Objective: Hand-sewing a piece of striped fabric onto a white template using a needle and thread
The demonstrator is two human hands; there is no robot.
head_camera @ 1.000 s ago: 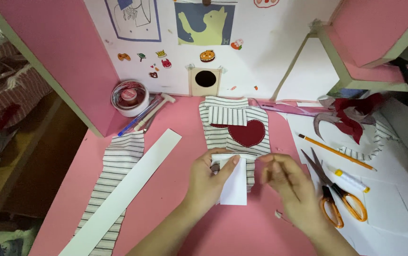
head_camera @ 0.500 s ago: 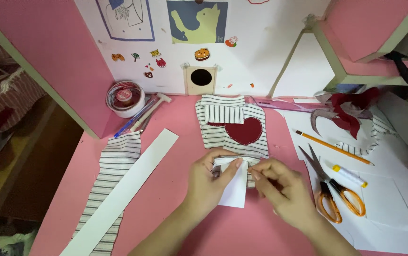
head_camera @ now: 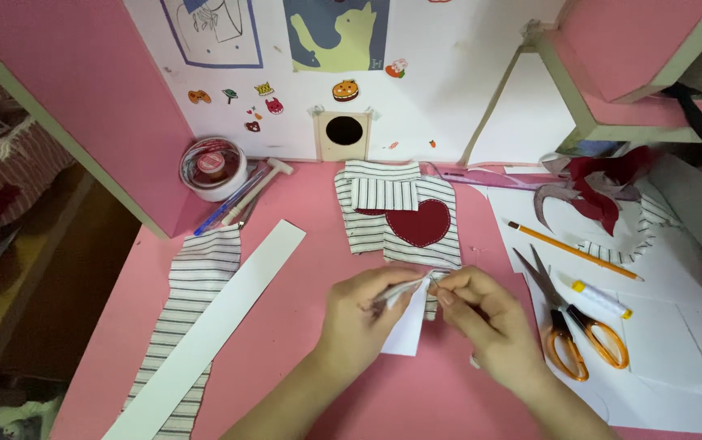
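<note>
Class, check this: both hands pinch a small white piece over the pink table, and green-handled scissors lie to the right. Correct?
Not quite. The head view shows the scissors have orange handles, not green. The left hand and right hand do pinch the white piece over the pink table.

Your left hand (head_camera: 361,314) and right hand (head_camera: 481,314) pinch matt white paper (head_camera: 406,334) with soft striped cloth (head_camera: 437,279); the pink tabletop (head_camera: 302,367) looks smooth and matt, the scissors (head_camera: 567,322) have dull metal blades and glossy orange plastic handles
</note>
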